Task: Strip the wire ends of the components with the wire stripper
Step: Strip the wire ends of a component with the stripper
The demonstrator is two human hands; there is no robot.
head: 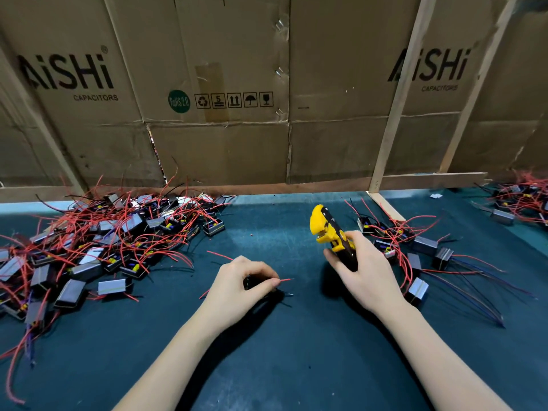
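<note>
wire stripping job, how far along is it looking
Looks early. Seemingly done: a small group of components beside the right hand, which grips the wire stripper. In hand: the left hand pinches one component's red wire. Left: the far bigger pile on the left.

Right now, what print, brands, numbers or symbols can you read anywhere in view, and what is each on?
"AiSHi" with "CAPACITORS" beneath: left cardboard panel behind the bench.
"AiSHi" with "CAPACITORS" beneath: right cardboard panel.
"RoHS 2.0": green round mark on the middle cardboard.
"5": in the stacking-limit box of the handling symbol row, alongside recycling, this-way-up, umbrella and fragile-glass signs.
Wire stripper and components: no print readable.
</note>
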